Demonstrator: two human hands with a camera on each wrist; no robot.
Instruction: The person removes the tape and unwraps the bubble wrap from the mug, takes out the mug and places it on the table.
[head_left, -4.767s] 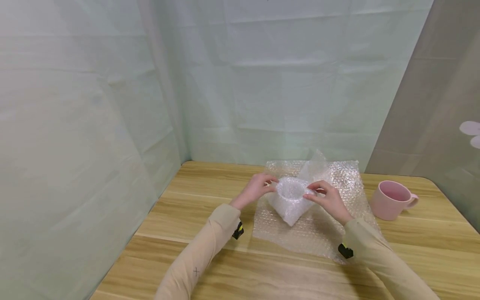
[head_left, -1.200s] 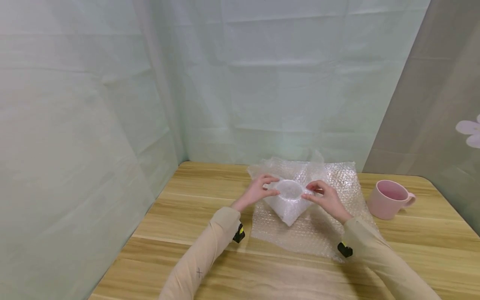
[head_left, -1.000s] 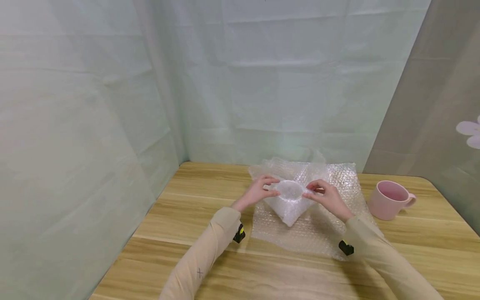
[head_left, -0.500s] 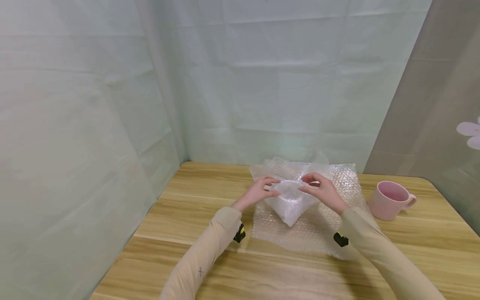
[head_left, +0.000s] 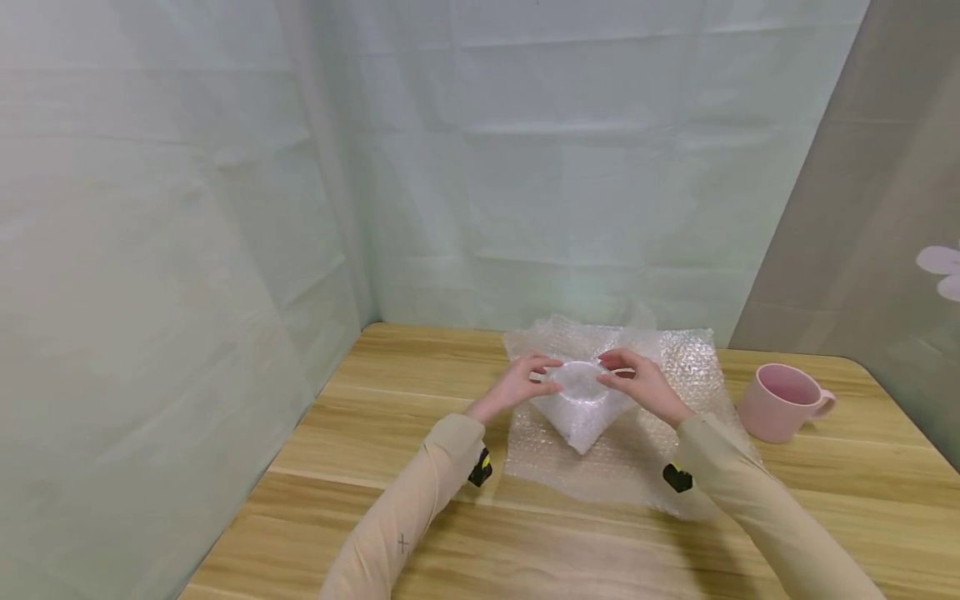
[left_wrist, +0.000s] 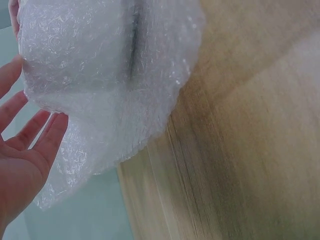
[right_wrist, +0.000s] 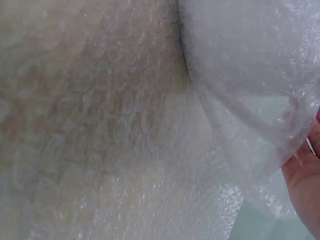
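Note:
A white round-rimmed vessel (head_left: pixel 581 400), wrapped in bubble wrap, stands on the table; its exact kind is hidden by the wrap. My left hand (head_left: pixel 516 387) holds the wrap at the left of the rim, thumb on the near side and fingers farther back. In the left wrist view, its fingertips press along the edge of the bubble wrap (left_wrist: pixel 100 90). On the opposite side my right hand (head_left: pixel 643 387) holds the wrap at the rim between thumb and fingers. Only part of that hand (right_wrist: pixel 304 185) shows in the right wrist view, beside a thin folded flap.
The spread bubble wrap sheet (head_left: pixel 690 367) lies under and behind the vessel, reaching the table's back edge. A pink mug (head_left: pixel 774 408) stands upright to the right, handle pointing right. Wood-grained table (head_left: pixel 420 375) extends to the left, with pale cloth walls (head_left: pixel 562 183) behind.
Since the earliest frame, more wrap has spread out at the back left. Recently my right hand has moved slightly left and inward at the rim; my left hand stays nearly still.

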